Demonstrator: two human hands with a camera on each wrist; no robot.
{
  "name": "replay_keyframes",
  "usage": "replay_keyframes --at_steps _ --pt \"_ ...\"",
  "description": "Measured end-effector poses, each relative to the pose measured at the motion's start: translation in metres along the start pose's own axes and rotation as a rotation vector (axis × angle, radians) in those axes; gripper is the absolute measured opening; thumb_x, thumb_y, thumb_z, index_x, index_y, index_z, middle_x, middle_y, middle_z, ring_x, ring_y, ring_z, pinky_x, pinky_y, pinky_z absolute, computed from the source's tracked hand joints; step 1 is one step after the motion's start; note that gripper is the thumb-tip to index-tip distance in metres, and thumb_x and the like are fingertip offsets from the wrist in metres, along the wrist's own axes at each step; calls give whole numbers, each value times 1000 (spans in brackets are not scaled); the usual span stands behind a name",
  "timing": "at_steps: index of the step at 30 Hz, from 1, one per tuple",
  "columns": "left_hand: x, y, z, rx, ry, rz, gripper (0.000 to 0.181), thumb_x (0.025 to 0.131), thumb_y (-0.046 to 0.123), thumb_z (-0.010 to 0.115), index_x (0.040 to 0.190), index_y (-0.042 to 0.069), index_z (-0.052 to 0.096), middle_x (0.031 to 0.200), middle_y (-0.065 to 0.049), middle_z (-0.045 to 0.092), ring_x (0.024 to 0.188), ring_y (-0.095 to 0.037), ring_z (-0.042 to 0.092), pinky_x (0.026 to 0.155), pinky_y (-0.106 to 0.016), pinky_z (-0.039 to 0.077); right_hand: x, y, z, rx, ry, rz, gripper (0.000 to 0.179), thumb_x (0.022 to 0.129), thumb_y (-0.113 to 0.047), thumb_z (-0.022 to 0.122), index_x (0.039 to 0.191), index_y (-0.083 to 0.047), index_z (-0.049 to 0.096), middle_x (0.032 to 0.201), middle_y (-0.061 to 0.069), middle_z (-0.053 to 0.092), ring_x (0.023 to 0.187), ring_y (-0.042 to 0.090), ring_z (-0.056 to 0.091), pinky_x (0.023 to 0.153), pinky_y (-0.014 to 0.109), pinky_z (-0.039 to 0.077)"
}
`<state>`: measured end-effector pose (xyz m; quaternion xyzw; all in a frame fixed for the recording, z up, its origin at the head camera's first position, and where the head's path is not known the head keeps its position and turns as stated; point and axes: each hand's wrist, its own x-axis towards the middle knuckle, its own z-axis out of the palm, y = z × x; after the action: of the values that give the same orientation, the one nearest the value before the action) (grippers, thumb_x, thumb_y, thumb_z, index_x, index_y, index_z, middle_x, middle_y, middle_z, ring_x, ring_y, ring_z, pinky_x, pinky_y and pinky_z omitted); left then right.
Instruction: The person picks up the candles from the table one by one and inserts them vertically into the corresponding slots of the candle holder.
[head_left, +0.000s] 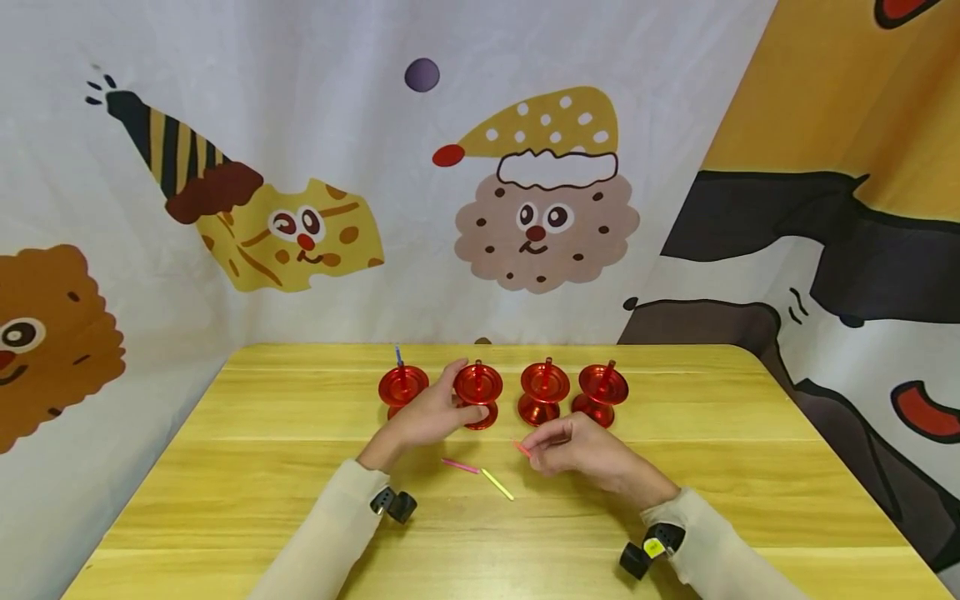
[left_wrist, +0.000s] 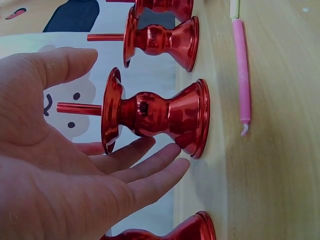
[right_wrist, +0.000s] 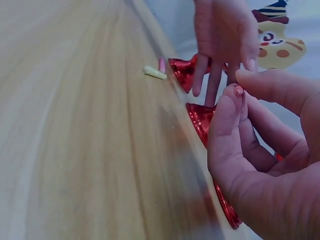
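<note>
A shiny red metal candle holder (head_left: pixel 478 383), second from the left, has my left hand (head_left: pixel 431 412) around its side. In the left wrist view the fingers of that hand lie along the holder's stem and base, while the thumb stands apart from it. My right hand (head_left: pixel 581 452) pinches a small orange-red candle (head_left: pixel 522 450) between thumb and fingertips, just in front of the holders. Seen from the right wrist, only the tip of that candle (right_wrist: pixel 238 91) shows; the fingers hide the rest.
The leftmost holder (head_left: pixel 403 387) bears a blue candle (head_left: pixel 399 357). Two more red holders, the third (head_left: pixel 545 383) and the fourth (head_left: pixel 603 387), stand to the right. A pink candle (head_left: pixel 460 466) and a yellow candle (head_left: pixel 498 484) lie on the wooden table (head_left: pixel 225 508).
</note>
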<state>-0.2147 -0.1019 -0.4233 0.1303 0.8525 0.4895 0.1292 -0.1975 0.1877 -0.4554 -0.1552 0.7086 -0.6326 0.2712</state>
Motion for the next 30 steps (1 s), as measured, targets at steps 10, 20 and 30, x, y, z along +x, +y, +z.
replay_keyframes --at_steps 10,20,30 --pt "2 -5 2 -11 4 31 94 105 33 73 174 1 18 156 -31 55 142 -44 58 119 -60 43 5 -8 0 158 -24 28 16 97 2 76 112 2 83 111 15 79 91 17 71 86 31 62" --pt "16 -26 4 30 6 65 92 108 37 70 175 4 16 159 -29 53 138 -37 61 119 -58 43 19 -24 8 103 -15 -78 12 104 -3 71 111 1 80 102 7 75 87 20 69 86 33 60" --pt "4 -6 4 -9 1 52 80 113 25 64 174 1 18 164 -31 46 149 -43 51 123 -59 38 39 -47 24 46 66 -203 16 104 -2 73 116 9 73 96 6 74 89 18 71 87 34 63"
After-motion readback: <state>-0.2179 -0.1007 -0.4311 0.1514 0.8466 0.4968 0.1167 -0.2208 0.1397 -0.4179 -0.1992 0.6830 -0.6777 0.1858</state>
